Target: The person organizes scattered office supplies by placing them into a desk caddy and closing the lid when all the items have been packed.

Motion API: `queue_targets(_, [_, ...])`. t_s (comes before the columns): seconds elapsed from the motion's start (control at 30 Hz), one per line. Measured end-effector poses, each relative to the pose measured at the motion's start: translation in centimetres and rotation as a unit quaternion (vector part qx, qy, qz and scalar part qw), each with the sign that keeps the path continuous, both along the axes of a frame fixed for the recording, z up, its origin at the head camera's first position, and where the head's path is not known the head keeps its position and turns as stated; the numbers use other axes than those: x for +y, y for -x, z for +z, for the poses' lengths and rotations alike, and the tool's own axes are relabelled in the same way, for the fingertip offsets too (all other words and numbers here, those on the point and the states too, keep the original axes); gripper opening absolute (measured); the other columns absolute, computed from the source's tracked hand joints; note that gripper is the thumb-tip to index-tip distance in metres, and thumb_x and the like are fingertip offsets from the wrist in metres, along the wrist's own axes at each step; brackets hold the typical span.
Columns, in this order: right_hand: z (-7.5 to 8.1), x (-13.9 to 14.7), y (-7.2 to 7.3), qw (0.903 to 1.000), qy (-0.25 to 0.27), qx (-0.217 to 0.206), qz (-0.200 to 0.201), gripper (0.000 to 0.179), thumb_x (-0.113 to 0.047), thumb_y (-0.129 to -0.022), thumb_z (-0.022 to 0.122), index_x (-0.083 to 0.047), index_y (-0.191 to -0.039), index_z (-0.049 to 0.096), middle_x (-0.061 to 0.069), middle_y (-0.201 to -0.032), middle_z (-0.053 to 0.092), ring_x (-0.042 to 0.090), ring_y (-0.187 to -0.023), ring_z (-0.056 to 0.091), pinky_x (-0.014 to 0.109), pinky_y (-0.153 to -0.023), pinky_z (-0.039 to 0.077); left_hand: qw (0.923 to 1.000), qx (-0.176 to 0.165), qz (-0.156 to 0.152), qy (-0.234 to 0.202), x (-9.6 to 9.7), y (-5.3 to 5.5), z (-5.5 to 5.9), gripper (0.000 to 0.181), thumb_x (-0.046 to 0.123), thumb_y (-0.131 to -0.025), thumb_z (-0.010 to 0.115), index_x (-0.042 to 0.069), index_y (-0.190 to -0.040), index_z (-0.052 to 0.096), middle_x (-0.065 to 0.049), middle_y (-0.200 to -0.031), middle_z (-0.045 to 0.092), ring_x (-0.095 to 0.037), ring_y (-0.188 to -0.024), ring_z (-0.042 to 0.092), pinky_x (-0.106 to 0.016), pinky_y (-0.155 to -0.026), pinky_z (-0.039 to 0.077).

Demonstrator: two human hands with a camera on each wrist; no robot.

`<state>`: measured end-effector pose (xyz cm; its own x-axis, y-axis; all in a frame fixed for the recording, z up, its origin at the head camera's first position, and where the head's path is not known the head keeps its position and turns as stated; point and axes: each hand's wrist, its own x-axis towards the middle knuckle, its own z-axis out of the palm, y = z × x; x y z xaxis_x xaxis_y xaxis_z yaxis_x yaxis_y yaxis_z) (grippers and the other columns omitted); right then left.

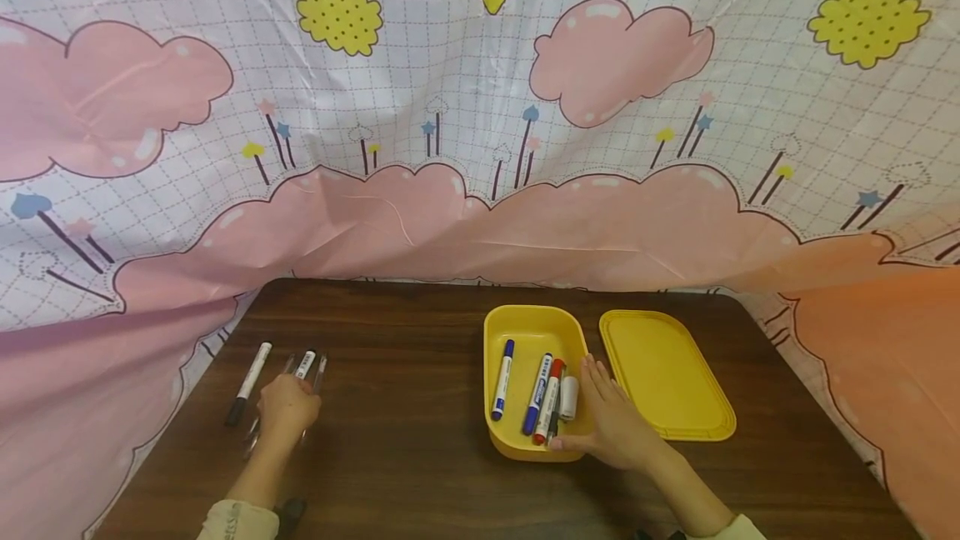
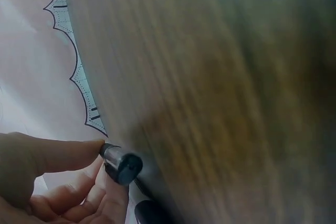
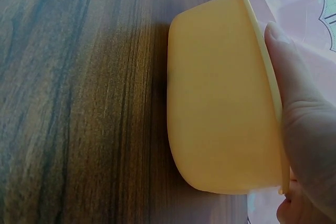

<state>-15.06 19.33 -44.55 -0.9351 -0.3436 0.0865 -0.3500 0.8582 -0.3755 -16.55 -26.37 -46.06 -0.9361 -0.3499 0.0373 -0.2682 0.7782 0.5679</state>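
Observation:
At the left of the table my left hand pinches a slim pen between thumb and fingers, its dark end toward the camera. Around that hand lie a white marker and a clear pen, partly covered by it. My right hand rests at the near right corner of a yellow box, fingers straight along the right side and thumb on the front rim. Inside the box are a blue marker, another blue marker, a red marker and a white-capped one.
A white marker with a black cap lies left of my left hand. The yellow lid is flat on the dark wooden table, right of the box. A patterned cloth hangs behind the table's far edge.

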Motion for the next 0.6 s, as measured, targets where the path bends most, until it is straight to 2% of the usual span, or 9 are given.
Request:
queue_targets(0.2, [0.2,0.0,-0.1,1.0,-0.002,0.003,0.004,0.128,-0.07,-0.068,0.071,0.011,-0.149,0.016,0.031,-0.157,0.013,0.049,-0.145,0.015,0.064,-0.114,0.021,1.0,0.0,-0.005,-0.002,0.3,0.2,0.6,0.017,0.004,-0.071,0.058,-0.005,-0.08,0.069,-0.029,-0.093,0.068,-0.053,-0.099,0.058,-0.062,-0.09,0.043])
queue_targets(0.33, [0.3,0.1,0.0,0.9999,-0.011,0.011,0.005,0.128,-0.071,-0.068,0.071,0.011,-0.149,0.016,0.032,-0.157,0.015,0.048,-0.145,0.016,0.062,-0.114,0.022,0.9998,0.005,-0.016,-0.014,0.8,0.5,1.1,0.021,0.004,-0.073,0.058,-0.006,-0.086,0.07,-0.03,-0.098,0.068,-0.055,-0.102,0.057,-0.064,-0.092,0.041])
queue_targets(0.47, [0.2,0.1,0.0,0.9999,-0.008,0.009,0.004,0.127,-0.071,-0.068,0.071,0.011,-0.149,0.017,0.031,-0.157,0.015,0.048,-0.145,0.016,0.061,-0.115,0.021,0.9984,0.027,-0.036,-0.034,2.3,0.8,2.4,0.021,0.006,-0.077,0.059,-0.006,-0.091,0.071,-0.026,-0.096,0.071,-0.051,-0.098,0.061,-0.06,-0.088,0.046])
queue_targets(0.6, [-0.1,0.1,0.1,1.0,-0.003,0.002,0.003,0.127,-0.07,-0.067,0.071,0.01,-0.149,0.017,0.031,-0.157,0.015,0.047,-0.146,0.015,0.061,-0.115,0.021,0.9952,0.05,-0.056,-0.063,4.3,0.9,4.4,0.018,0.006,-0.083,0.062,-0.006,-0.092,0.071,-0.023,-0.093,0.072,-0.042,-0.089,0.067,-0.053,-0.081,0.053])
